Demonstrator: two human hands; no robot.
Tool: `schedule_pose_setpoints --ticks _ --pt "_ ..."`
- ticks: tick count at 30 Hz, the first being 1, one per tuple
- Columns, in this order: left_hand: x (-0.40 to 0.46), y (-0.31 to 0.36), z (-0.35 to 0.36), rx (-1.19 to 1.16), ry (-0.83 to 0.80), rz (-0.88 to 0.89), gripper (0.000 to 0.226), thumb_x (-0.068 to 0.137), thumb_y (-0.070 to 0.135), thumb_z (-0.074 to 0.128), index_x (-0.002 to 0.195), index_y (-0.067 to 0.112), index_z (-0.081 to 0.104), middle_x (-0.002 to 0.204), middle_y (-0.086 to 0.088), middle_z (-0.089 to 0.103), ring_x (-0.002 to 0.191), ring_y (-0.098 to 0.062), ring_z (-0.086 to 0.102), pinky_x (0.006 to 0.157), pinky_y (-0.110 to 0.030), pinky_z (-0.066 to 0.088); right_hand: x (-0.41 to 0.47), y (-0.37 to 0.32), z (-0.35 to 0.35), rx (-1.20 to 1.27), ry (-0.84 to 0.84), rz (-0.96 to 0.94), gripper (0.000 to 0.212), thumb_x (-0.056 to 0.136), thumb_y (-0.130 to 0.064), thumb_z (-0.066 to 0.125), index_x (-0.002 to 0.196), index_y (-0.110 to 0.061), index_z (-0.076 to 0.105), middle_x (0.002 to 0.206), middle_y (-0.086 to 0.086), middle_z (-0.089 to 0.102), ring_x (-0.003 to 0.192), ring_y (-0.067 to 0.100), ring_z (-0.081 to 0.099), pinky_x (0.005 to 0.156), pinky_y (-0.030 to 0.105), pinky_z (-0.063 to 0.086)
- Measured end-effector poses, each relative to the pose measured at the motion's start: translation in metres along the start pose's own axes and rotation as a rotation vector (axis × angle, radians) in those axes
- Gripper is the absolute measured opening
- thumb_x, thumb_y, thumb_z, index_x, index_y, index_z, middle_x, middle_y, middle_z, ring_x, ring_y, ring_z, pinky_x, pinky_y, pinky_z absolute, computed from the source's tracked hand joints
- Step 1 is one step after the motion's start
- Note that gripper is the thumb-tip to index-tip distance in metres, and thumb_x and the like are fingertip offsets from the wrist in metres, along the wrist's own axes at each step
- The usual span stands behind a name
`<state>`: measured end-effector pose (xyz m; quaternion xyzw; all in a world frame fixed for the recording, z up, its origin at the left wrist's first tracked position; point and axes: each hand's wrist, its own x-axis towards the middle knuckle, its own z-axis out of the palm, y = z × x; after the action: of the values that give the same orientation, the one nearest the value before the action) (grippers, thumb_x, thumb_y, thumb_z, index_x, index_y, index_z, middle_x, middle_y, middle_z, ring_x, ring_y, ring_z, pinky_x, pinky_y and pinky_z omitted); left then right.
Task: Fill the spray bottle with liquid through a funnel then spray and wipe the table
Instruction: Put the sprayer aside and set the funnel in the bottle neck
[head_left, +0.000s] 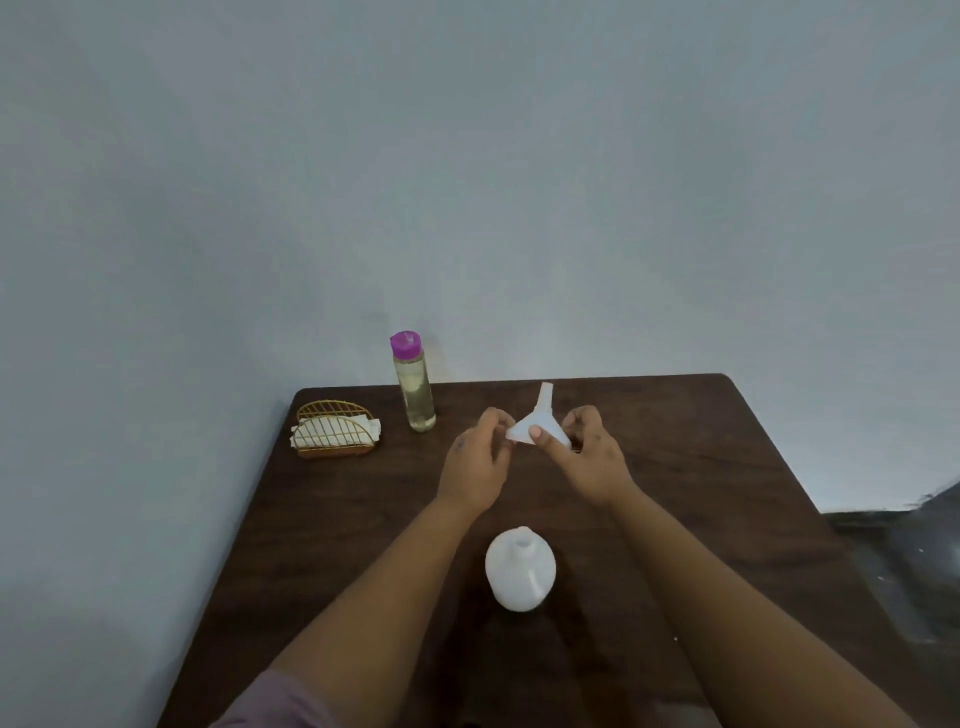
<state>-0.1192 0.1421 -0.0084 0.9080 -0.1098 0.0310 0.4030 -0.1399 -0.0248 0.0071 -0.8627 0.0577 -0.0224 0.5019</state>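
Above the middle of the dark wooden table a white funnel is held with its spout pointing up and away. My right hand pinches its wide rim, thumb on the near side. My left hand touches the rim's left edge with curled fingers. A white spray bottle body stands uncapped on the table near me, between my forearms. A clear bottle of pale liquid with a purple cap stands at the back. No spray head is in view.
A gold wire holder with folded white napkins sits at the table's back left corner. A pale wall rises right behind the table. Something dark and shiny lies off the table's right edge.
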Motion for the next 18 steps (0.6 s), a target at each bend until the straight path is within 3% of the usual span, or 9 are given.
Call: schedule_pose_setpoints --ticks 4,6,10,14,18 --pt "-0.026 0.027 -0.001 0.038 0.039 -0.044 0.011 0.102 0.034 0.05 0.109 0.026 0.05 0.091 0.008 0.064 0.076 -0.009 0.062 0.063 -0.019 0.049 -0.031 -0.004 -0.019 -0.006 -0.032 -0.116 0.044 0.09 -0.06 0.04 0.114 -0.024 0.041 0.108 -0.005 0.055 0.091 0.011 0.058 0.071 0.017 0.047" --pt "-0.036 0.038 0.0 0.031 0.074 -0.05 0.014 0.102 0.036 0.048 0.108 0.024 0.051 0.087 0.007 0.063 0.076 -0.01 0.062 0.064 -0.024 0.051 -0.043 0.002 -0.028 -0.012 -0.046 -0.172 0.042 0.092 -0.057 0.044 0.121 -0.026 0.04 0.116 -0.007 0.054 0.099 0.012 0.059 0.078 0.023 0.051" --pt "-0.059 0.056 0.003 -0.071 0.096 -0.075 0.019 0.101 0.039 0.049 0.112 0.024 0.054 0.092 0.01 0.063 0.084 -0.008 0.062 0.071 -0.026 0.054 -0.067 0.011 -0.04 -0.027 0.022 -0.224 0.033 0.099 -0.04 0.043 0.126 -0.021 0.043 0.117 -0.002 0.058 0.099 0.017 0.06 0.074 0.021 0.051" --pt "-0.084 0.067 0.0 -0.276 0.114 -0.127 0.017 0.101 0.038 0.049 0.111 0.027 0.057 0.096 0.015 0.062 0.089 -0.004 0.061 0.076 -0.02 0.052 -0.082 0.007 -0.041 0.288 0.041 -0.065 0.025 0.101 -0.036 0.042 0.12 -0.023 0.053 0.112 0.0 0.06 0.1 0.016 0.062 0.077 0.034 0.06" --pt "-0.102 0.071 -0.013 -0.493 0.058 -0.231 0.017 0.104 0.034 0.044 0.106 0.029 0.06 0.101 0.004 0.066 0.089 -0.014 0.065 0.072 -0.021 0.056 -0.082 -0.004 -0.031 0.547 -0.036 0.174 0.03 0.1 -0.035 0.046 0.123 -0.021 0.059 0.118 0.002 0.061 0.106 0.021 0.062 0.072 0.032 0.06"
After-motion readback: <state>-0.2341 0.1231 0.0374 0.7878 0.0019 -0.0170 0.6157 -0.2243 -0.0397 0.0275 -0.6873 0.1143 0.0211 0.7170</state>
